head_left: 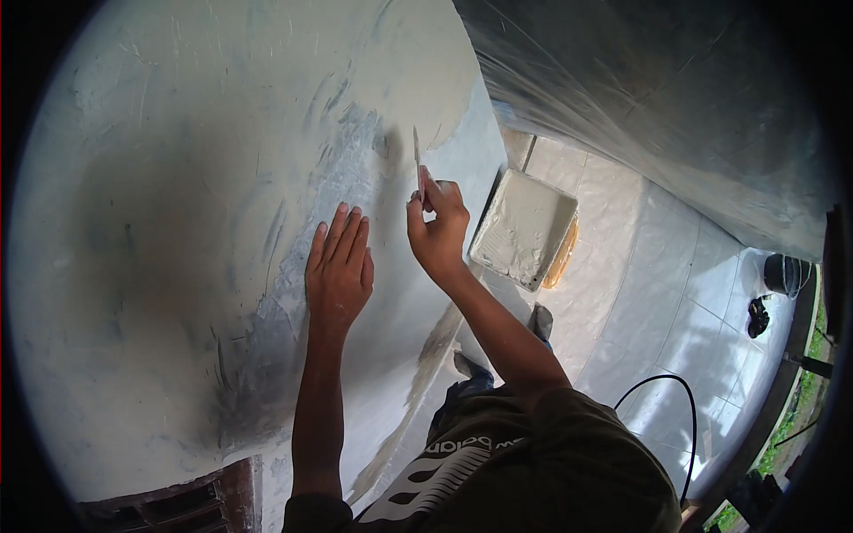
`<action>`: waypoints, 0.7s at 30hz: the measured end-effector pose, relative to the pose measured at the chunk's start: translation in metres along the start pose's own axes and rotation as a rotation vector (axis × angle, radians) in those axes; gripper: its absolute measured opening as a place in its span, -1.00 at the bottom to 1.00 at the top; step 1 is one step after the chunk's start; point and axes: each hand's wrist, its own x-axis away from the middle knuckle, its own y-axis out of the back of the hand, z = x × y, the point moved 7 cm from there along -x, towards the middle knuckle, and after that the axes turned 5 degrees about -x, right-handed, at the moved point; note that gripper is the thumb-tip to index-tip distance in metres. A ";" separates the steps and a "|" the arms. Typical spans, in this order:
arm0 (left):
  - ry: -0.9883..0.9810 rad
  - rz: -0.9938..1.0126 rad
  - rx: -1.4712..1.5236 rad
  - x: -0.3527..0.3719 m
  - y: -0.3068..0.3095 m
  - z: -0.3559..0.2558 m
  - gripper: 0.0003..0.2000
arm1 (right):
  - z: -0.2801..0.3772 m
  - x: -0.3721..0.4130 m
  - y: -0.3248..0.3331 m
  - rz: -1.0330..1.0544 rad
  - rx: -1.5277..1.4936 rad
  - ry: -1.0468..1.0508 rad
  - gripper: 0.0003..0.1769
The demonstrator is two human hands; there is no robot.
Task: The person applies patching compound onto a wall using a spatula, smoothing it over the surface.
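My left hand (339,274) lies flat on the plastered wall (178,213), its fingers together and stretched out beside a bluish, unevenly coated patch. To its right, my right hand (440,226) is closed around a putty knife (417,155). The knife's thin blade points up in the view and is seen nearly edge-on, close to the wall surface. Grey-white filler with streaks and ridges covers much of the wall around both hands. Most of the knife's handle is hidden in my fingers.
A tray of pale putty (526,229) sits on the tiled floor (613,258), with an orange-brown item (562,256) by its edge. Plastic sheeting (657,98) hangs opposite the wall. A dark bucket (784,275) stands far right. A brown vent frame (178,506) is set low in the wall.
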 end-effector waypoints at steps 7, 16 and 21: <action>-0.001 -0.018 -0.003 0.000 0.002 -0.001 -0.60 | -0.082 -0.046 -0.023 -0.020 0.278 0.058 -0.56; -0.001 -0.012 0.005 -0.001 0.003 -0.001 -0.60 | -0.001 0.025 -0.009 0.011 -0.018 0.110 -0.51; -0.002 -0.013 -0.006 0.000 0.000 -0.001 -0.60 | -0.065 -0.040 0.000 -0.082 0.205 0.031 -0.55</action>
